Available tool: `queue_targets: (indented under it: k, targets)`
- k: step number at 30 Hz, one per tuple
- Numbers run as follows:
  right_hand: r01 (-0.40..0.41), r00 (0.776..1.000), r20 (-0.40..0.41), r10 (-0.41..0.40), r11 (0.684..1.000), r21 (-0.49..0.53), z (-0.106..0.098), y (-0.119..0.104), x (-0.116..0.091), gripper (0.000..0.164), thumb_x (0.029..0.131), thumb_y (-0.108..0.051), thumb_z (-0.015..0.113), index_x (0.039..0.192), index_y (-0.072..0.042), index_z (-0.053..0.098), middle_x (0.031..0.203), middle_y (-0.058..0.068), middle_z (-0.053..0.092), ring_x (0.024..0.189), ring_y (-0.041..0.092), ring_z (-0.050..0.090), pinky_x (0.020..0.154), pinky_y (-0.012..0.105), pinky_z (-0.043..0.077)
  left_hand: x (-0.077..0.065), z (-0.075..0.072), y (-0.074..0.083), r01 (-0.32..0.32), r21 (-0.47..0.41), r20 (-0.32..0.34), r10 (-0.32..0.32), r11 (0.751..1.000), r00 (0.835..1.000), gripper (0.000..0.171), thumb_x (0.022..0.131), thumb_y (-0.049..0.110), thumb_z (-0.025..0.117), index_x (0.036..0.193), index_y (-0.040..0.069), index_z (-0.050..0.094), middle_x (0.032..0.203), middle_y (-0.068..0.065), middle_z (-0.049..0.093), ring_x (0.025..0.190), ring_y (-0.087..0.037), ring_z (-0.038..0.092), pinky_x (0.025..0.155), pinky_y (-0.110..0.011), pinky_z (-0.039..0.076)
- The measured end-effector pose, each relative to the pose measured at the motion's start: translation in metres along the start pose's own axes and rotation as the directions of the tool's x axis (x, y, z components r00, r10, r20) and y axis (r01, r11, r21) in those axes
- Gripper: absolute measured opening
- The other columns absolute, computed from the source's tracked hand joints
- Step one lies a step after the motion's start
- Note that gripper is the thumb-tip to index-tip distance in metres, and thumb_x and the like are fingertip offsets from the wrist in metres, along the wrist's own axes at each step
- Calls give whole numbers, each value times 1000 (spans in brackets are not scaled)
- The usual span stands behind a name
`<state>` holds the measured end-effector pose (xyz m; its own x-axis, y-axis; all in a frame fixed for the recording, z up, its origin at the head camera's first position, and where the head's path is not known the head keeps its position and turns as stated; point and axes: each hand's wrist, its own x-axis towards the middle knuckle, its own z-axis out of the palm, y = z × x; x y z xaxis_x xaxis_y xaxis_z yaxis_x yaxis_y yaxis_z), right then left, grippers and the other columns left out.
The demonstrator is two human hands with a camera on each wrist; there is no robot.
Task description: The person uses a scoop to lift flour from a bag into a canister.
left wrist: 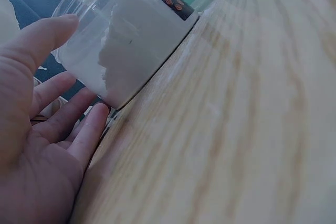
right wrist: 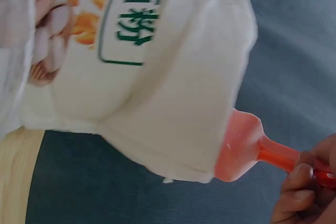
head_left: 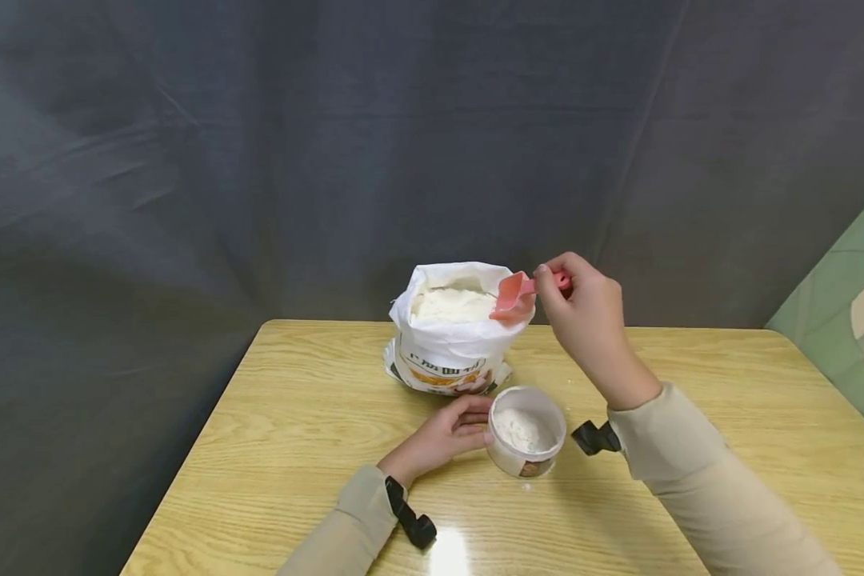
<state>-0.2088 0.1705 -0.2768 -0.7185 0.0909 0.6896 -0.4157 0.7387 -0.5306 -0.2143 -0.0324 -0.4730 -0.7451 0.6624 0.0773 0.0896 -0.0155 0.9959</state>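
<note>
My right hand (head_left: 583,308) pinches the handle of a pink scoop (head_left: 513,296), whose blade is at the right rim of an open white flour bag (head_left: 454,344). In the right wrist view, the bag's edge hides part of the scoop (right wrist: 240,148). White flour (head_left: 452,306) shows inside the bag. On the table, a clear plastic tub (head_left: 526,436) stands in front of the bag, partly filled with flour. My left hand (head_left: 450,432) lies at the tub's left side, fingers extended near its wall; the left wrist view shows the thumb apart from the fingers beside the tub (left wrist: 131,40).
The wooden table (head_left: 295,432) carries a few white specks of flour near the tub. A dark cloth (head_left: 403,144) hangs behind the table's back edge. A green patterned surface (head_left: 850,320) is at the right. A black strap (head_left: 410,516) is on the left wrist.
</note>
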Motion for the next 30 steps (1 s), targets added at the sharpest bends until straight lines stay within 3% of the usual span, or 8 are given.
queue_targets:
  k: [9,20,30]
  targets:
    - [-18,991,135,20,1000,-21,17,3,5,19,102,-12,56,93,2,66,65,7,51,53,18,41,48,28,34,0,1,0,12,-1,-11,-12,1000,1000,52,97,6,68,145,-2,47,145,-17,52,131,-26,53,110,-27,46]
    - [-101,945,308,113,993,-55,34,-6,20,25,105,-16,51,102,3,65,76,14,61,62,25,53,54,34,44,2,1,1,1,-1,0,-1,1000,1000,51,98,4,66,145,-2,47,145,-17,51,132,-27,53,110,-27,46]
    - [-205,928,312,205,978,-33,48,-6,26,26,104,-15,51,103,6,66,80,16,62,68,28,54,57,33,43,2,3,1,0,1,1,0,1000,1000,51,98,5,67,144,-2,48,145,-16,52,132,-26,53,109,-28,47]
